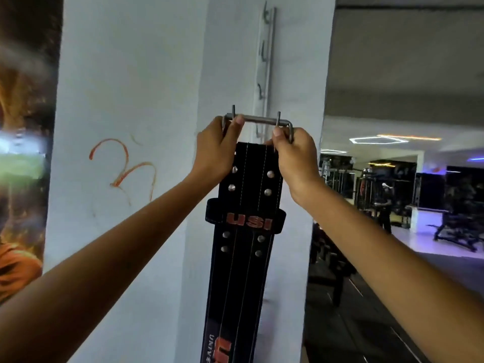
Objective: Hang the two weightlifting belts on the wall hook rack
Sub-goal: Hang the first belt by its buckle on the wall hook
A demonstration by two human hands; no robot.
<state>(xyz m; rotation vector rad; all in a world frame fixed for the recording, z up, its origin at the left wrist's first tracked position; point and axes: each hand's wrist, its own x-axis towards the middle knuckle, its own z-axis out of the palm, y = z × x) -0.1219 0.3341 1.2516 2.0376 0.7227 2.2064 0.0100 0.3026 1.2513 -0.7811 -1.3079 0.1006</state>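
Observation:
A black weightlifting belt (pixel 243 258) with red "USI" lettering and silver rivets hangs straight down in front of a white pillar. Its steel buckle (pixel 259 120) is at the top, both prongs pointing up. My left hand (pixel 216 150) grips the buckle's left end and my right hand (pixel 294 155) grips its right end. The hook rack (pixel 264 64), a vertical white metal strip with several small hooks, is fixed to the pillar just above and behind the buckle. The buckle is level with the rack's lowest part. Only one belt is in view.
The white pillar (pixel 131 100) bears an orange painted symbol at the left. A dark poster (pixel 23 153) covers the wall at far left. To the right, the gym floor opens out with weight machines (pixel 387 189) and benches (pixel 461 229) in the distance.

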